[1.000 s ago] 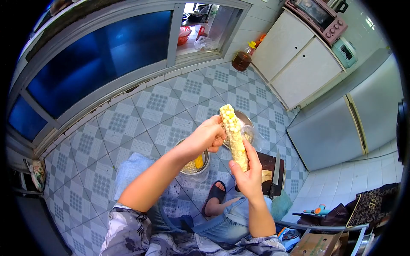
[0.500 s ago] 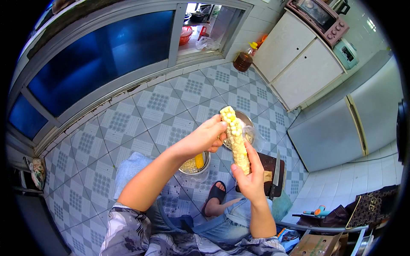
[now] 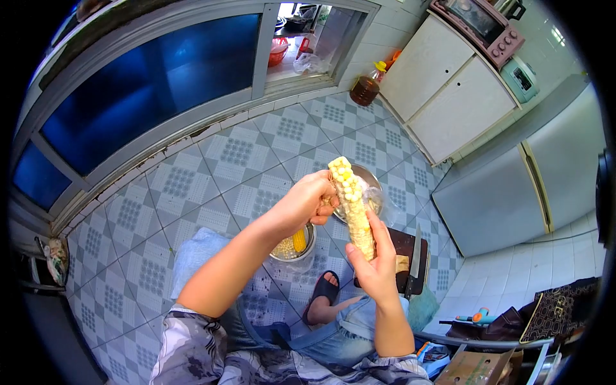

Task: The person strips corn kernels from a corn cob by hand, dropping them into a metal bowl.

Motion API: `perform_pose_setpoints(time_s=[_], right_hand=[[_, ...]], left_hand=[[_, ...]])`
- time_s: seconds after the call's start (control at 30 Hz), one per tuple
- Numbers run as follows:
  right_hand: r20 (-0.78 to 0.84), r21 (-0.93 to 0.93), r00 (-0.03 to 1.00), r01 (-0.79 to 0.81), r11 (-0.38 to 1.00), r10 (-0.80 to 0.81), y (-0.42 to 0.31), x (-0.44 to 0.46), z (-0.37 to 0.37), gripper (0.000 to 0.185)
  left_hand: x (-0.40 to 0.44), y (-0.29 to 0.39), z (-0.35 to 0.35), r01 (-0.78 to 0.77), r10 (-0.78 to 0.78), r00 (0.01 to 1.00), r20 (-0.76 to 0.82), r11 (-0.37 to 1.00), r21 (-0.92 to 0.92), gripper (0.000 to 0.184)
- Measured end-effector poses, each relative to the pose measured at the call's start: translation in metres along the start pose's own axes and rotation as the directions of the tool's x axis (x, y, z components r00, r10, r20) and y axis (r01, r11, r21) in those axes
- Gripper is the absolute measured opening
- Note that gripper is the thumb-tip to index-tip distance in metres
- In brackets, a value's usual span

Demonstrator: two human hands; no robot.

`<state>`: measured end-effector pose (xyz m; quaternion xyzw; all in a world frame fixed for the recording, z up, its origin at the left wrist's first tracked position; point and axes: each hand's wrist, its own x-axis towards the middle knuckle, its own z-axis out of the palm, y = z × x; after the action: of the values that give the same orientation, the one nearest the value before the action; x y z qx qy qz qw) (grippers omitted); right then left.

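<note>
A mostly stripped corn cob (image 3: 355, 208) is held up at a tilt in front of me, with pale kernels left mainly at its upper end. My right hand (image 3: 377, 260) is wrapped round its lower end. Against the cob's upper left side, my left hand (image 3: 311, 200) is closed with curled fingers; what they hold, if anything, is hidden. Below it stands a metal pot (image 3: 307, 255) of loose kernels with a yellow corn ear (image 3: 299, 241) in it. Behind the cob is a metal bowl (image 3: 364, 174) with a clear plastic bag at its side.
A knife (image 3: 416, 256) lies on a dark cutting board (image 3: 401, 240) to the right, with a light brown piece beside it. A fridge (image 3: 500, 192) and a white cabinet (image 3: 443, 83) stand farther right. An oil bottle (image 3: 365, 91) is on the tiled floor.
My left hand has curled more tightly and its thumb has moved off the front kernels. The cob's upper end has shifted slightly up and left. My right hand keeps its grip.
</note>
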<state>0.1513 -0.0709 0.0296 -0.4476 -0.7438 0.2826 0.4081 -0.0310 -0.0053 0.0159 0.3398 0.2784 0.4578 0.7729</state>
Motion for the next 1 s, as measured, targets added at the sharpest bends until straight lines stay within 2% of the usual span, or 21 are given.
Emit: perform_pose_setpoints(time_s=[0.03,0.07,0.13,0.27,0.33,0.67,0.77,0.83,0.87,0.93,1.0], right_hand=[[0.010,0.054,0.995,-0.098,0.994,0.097,-0.004,0.000,-0.001,0.063],[0.010,0.054,0.995,-0.098,0.994,0.097,-0.002,0.000,-0.001,0.063],[0.004,-0.001,1.000,-0.003,1.000,0.003,0.004,0.001,-0.001,0.065],[0.016,0.003,0.998,-0.057,0.998,0.057,0.000,0.000,-0.002,0.066],[0.008,0.027,0.999,-0.038,0.999,0.038,0.002,0.000,-0.002,0.065],[0.051,-0.047,0.997,0.065,0.997,-0.063,0.004,0.000,-0.006,0.064],[0.046,-0.055,0.997,0.067,0.996,-0.065,0.003,-0.001,-0.003,0.064],[0.072,0.037,0.996,0.041,0.998,-0.044,0.000,-0.001,-0.002,0.065],[0.072,0.037,0.996,0.042,0.998,-0.044,-0.001,0.000,-0.003,0.065],[0.073,-0.011,0.997,0.022,1.000,-0.021,-0.002,0.001,-0.004,0.064],[0.057,0.004,0.998,0.019,1.000,-0.019,0.002,0.000,-0.005,0.064]], left_hand=[[0.001,-0.001,-0.002,-0.002,0.003,1.000,0.023,0.998,-0.058,0.016],[0.000,-0.001,-0.002,-0.001,0.003,1.000,0.023,0.998,-0.058,0.016],[-0.001,0.003,0.001,-0.020,0.020,1.000,0.000,1.000,-0.004,0.012],[-0.004,0.006,0.002,-0.023,0.023,1.000,-0.002,0.999,0.038,0.012],[-0.005,0.008,-0.001,-0.031,0.028,0.998,0.056,0.999,0.043,0.012],[-0.008,0.006,-0.002,-0.064,0.060,0.997,0.055,0.995,0.078,0.018],[-0.007,0.005,-0.002,-0.081,0.076,0.996,0.046,0.989,0.122,0.017],[-0.002,0.001,-0.003,-0.053,0.065,0.996,-0.062,0.981,0.184,0.016],[0.000,0.000,-0.006,-0.053,0.066,0.996,-0.062,0.981,0.184,0.016],[0.000,0.000,-0.010,-0.022,0.022,1.000,0.012,1.000,-0.004,0.014],[0.000,0.002,-0.009,-0.008,0.008,1.000,0.006,1.000,-0.019,0.013]])
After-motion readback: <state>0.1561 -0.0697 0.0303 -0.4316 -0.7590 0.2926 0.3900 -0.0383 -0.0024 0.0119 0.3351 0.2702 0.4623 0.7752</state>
